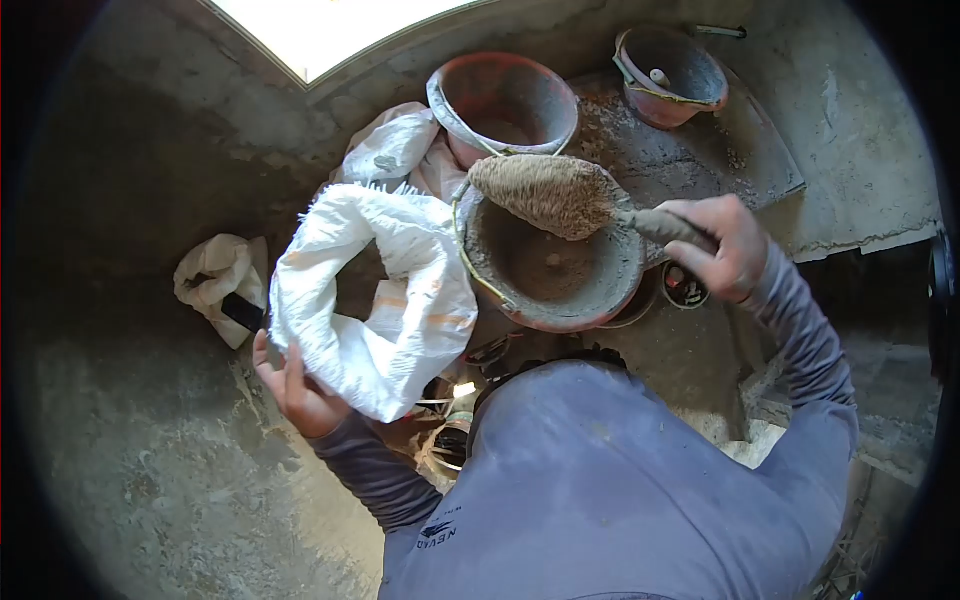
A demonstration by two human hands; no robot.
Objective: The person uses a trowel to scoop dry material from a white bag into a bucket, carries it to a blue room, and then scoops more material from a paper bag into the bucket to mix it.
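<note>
My right hand, fingers curled round trowel, sits nearer; blade points toward ten o'clock. Left hand, fingers spread against sack.

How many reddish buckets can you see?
3: near bucket under the loaded trowel; far bucket behind it; small bucket at upper right. A partly hidden rim beneath the near one may be another.

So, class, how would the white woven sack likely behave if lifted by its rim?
The sack would probably flop rather than stay stiff, since its thick rim lies in soft folds. Its frayed upper edge might shed threads if tugged. The fabric looks thin and light, but I can't see what is inside to judge the total weight.
</note>
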